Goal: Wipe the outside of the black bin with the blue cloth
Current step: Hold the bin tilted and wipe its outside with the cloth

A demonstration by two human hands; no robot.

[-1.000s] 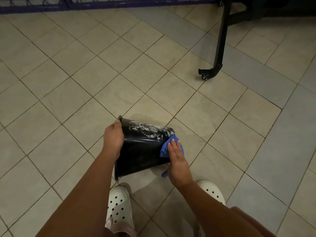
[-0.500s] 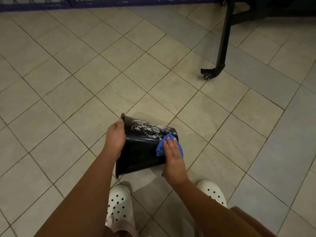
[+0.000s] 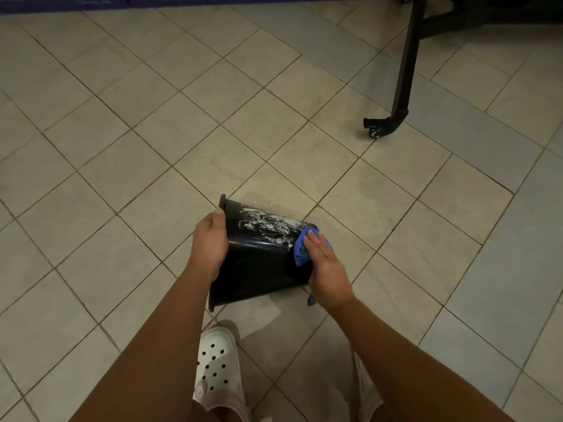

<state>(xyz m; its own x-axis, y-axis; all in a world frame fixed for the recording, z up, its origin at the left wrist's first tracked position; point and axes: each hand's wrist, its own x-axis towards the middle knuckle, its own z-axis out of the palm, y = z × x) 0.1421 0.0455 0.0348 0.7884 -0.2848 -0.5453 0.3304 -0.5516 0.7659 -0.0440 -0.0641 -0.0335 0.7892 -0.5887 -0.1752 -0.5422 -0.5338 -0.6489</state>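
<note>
**Black bin** (image 3: 262, 263): lower ctr of view, tipped on its side, rim to the left, base to the right, held btwn both hands above the tiled floor (image 3: 122, 147). Whether it touches the floor: cannot tell. Upper wall carries white residue (image 3: 268, 223), smeared in streaks from mid-wall to the base end. Lower wall reads glossy black.

**Blue cloth** (image 3: 300, 252): bunched against the bin wall at the base end, touching the right edge of the residue. One corner hangs free beneath the R wrist.

**R hand** (image 3: 327, 266): laid flat on the cloth, fingers straight and side by side, pressing cloth to bin.

**L hand** (image 3: 210, 242): at the rim end, fingers curled round the rim edge, gripping it. Fingertips hidden behind the rim.

**Surroundings:**
- Floor: beige square tiles set diagonal to the view, w/ grey-blue tiles at right.
- Wet patch (image 3: 274, 306): on the tiles just below the bin.
- White clog (image 3: 216, 363): perforated top, below the bin, btwn the forearms.
- Second clog (image 3: 364, 382): mostly hidden by the R forearm.
- Black frame leg (image 3: 406, 56): upper right, ends in a caster (image 3: 375, 134), well apart from the bin.
- Purple rail (image 3: 91, 3): runs along the top edge
</note>
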